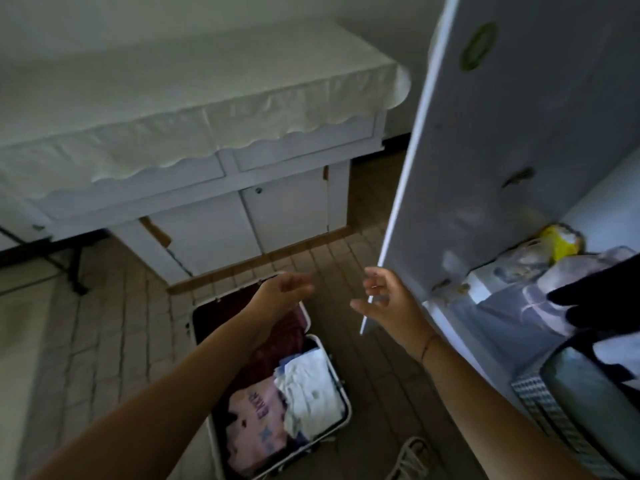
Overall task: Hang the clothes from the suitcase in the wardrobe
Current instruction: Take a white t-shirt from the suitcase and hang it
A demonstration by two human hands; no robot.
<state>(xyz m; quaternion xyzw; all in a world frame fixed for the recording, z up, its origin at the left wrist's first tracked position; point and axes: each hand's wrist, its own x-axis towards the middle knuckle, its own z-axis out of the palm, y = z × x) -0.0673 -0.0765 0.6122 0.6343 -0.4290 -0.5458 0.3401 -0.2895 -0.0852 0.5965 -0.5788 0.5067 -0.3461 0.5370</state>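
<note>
Blurred lettering (264,411) on pink garment (246,434)

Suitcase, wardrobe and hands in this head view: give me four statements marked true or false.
1. The suitcase lies open on the floor with clothes inside. True.
2. The left hand grips a pink top. False: it hovers empty above the suitcase, fingers loose.
3. The wardrobe door stands open. True.
4. The right hand holds a hanger. False: it is empty, near the door's edge; hangers lie on the floor beside the suitcase.
</note>
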